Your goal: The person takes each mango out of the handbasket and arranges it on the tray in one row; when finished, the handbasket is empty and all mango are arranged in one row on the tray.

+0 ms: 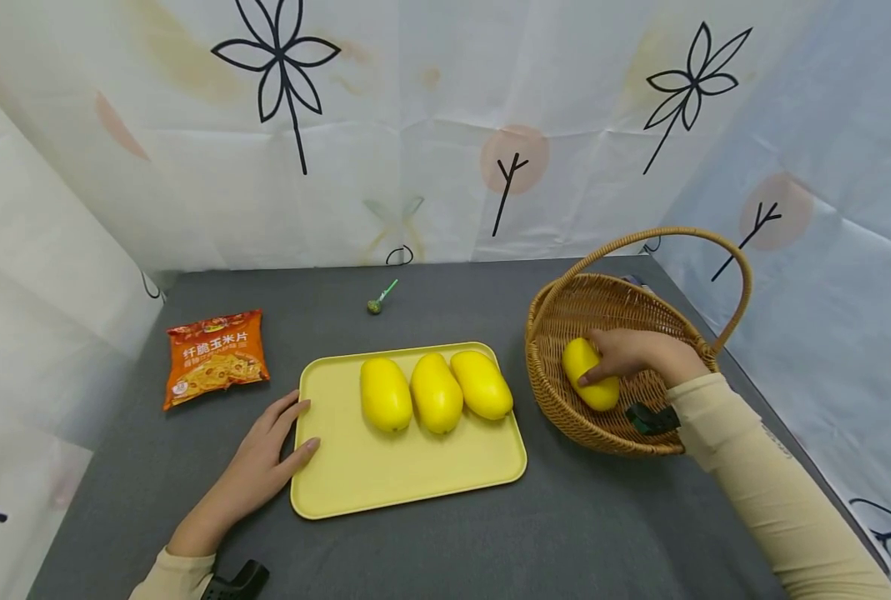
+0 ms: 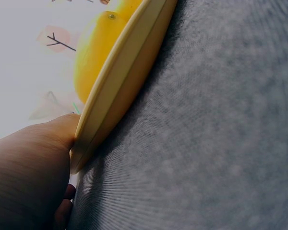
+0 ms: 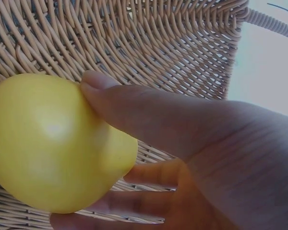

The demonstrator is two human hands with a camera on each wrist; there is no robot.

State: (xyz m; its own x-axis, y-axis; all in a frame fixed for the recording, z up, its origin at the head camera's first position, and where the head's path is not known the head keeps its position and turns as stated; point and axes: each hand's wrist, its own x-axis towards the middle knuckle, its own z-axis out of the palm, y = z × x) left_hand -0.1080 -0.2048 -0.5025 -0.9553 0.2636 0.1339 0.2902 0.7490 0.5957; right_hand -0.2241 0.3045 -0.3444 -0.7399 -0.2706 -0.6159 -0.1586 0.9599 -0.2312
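Observation:
Inside the wicker basket, my right hand grips a yellow mango. The right wrist view shows the thumb over the top of that mango and the fingers beneath it. Three more mangoes lie side by side on the yellow tray: left, middle and right. My left hand rests at the tray's left edge, fingers loosely extended, thumb over the rim. In the left wrist view, the tray's side hides part of the mangoes.
An orange snack bag lies at the left, above my left hand. Behind the tray is a small lollipop-like object with a green stick. The basket's handle arches up over the basket. Patterned cloth walls surround the grey table.

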